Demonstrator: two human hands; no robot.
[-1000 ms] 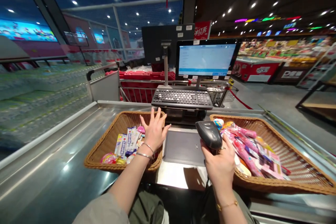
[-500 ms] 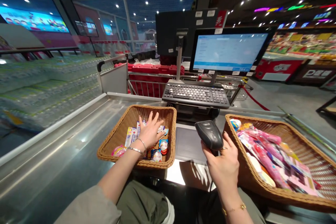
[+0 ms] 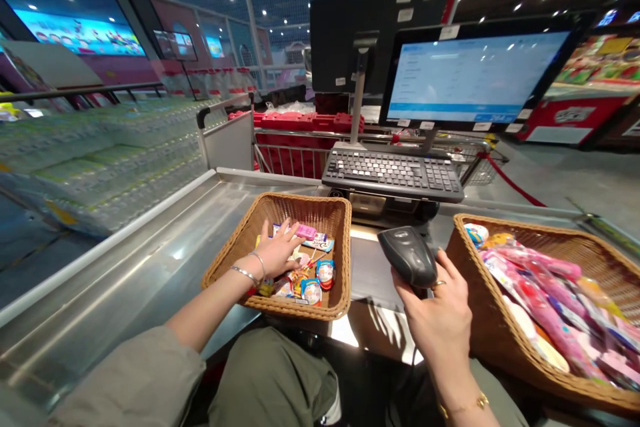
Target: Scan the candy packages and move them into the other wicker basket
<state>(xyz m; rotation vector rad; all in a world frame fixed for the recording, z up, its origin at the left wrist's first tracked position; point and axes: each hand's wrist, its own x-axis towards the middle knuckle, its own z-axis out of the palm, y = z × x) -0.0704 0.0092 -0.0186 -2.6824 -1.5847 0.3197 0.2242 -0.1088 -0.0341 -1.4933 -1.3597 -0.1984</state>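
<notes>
My left hand [image 3: 275, 253] reaches into a brown wicker basket [image 3: 345, 247], fingers spread over the small packaged sweets inside. By its fingertips lies a pink package [image 3: 306, 231], with a blue-and-white packet [image 3: 324, 244] just beside it. Two round blue-and-red wrapped treats [image 3: 325, 273] and some lollipop-like sticks sit in the near right part of that basket. The palm hides part of the contents. My right hand [image 3: 437, 317] is wrapped round the handle of a black barcode scanner [image 3: 407, 255], held up between the two baskets.
To the right, a second wicker basket [image 3: 470, 293] holds pink toys and packages [image 3: 545, 293]. Behind stand a keyboard [image 3: 395, 170] and a lit monitor [image 3: 475, 77]. The metal counter [image 3: 165, 267] extends left, beside stacked bottled drinks [image 3: 110, 173]. A shopping cart [image 3: 290, 153] stands beyond.
My left hand has shifted left within the basket, uncovering the pink package and lollipop sticks. The view has turned slightly left. My right hand still holds the scanner.
</notes>
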